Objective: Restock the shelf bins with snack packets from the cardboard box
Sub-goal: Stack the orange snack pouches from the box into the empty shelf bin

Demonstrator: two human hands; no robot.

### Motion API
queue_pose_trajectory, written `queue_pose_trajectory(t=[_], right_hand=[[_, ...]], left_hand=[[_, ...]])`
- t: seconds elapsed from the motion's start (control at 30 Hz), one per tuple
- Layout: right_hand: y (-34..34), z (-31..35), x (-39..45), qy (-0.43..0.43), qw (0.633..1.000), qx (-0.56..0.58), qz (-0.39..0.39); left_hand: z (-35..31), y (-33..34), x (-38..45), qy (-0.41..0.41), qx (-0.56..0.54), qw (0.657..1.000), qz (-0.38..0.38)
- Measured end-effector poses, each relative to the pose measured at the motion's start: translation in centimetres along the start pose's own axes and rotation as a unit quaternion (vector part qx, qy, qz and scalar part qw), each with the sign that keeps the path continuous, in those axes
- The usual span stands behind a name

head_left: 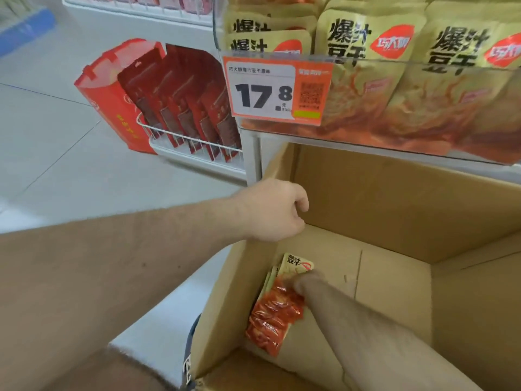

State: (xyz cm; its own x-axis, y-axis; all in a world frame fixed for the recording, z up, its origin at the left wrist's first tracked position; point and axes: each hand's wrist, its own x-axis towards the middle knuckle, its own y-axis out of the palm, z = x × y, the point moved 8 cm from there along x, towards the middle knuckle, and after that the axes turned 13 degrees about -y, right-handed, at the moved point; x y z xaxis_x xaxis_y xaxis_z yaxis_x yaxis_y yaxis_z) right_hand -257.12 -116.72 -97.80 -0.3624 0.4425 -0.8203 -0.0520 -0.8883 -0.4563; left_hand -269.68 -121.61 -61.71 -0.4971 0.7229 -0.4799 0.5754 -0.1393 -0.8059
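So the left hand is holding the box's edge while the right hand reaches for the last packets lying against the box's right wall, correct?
Not quite: the head view shows the snack packets leaning against the left wall of the cardboard box, not the right. The rest holds: the left hand grips the box's edge and the right hand reaches the packets.

Pale tiled floor (pixel 56 153); white shelving unit (pixel 251 153); even light.

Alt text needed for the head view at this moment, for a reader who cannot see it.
The right hand reaches into a nearly empty cardboard box onto a few snack packets against its left wall, while the left hand grips the box's rim. Above, a shelf bin holds matching packets behind a price tag reading 17.8.
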Motion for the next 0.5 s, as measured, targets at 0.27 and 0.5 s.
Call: queue_pose_trajectory(t=[0.27,0.5], right_hand=[[-5.8,-1.9,-7.0,-0.014,0.935,0.347,-0.075],[-8.6,9.4,-20.1,-0.242,0.717,0.613,0.227]], left_hand=[[0.0,0.0,0.2,-0.072,-0.053,0.996,0.029],[0.1,0.8,-0.4,-0.154,-0.097,0.982,0.051]])
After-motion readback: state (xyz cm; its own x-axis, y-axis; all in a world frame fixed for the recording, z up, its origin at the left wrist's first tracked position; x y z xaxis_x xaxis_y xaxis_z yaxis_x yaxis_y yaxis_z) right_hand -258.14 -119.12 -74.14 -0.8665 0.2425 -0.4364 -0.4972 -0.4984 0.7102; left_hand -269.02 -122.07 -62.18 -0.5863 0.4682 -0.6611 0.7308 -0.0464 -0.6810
